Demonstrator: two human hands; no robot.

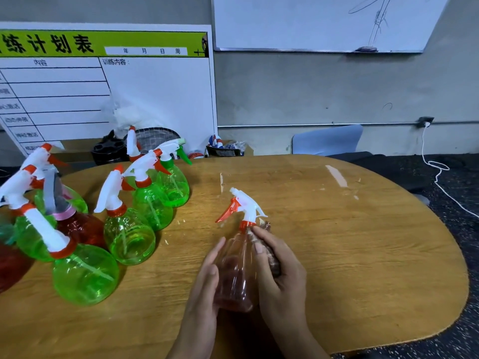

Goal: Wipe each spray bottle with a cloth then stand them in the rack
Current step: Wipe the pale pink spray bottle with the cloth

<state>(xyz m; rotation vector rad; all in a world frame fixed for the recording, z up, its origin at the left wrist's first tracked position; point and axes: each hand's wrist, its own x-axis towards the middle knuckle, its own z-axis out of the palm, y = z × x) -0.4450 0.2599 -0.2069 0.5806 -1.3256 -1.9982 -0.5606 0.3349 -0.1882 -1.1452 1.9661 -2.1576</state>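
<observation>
Item: clear pink spray bottle (237, 270), near table's (363, 255) front edge. Left hand (207, 278) lies flat-fingered against it; right hand (274, 268) presses brown cloth (272, 257), grip curled. Risk, we judge: bottle slips sideways.

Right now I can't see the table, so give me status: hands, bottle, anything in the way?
Left hand steadying clear pink bottle. Right hand pressing cloth on it. Green bottles clustered left, apart. No rack visible.
</observation>
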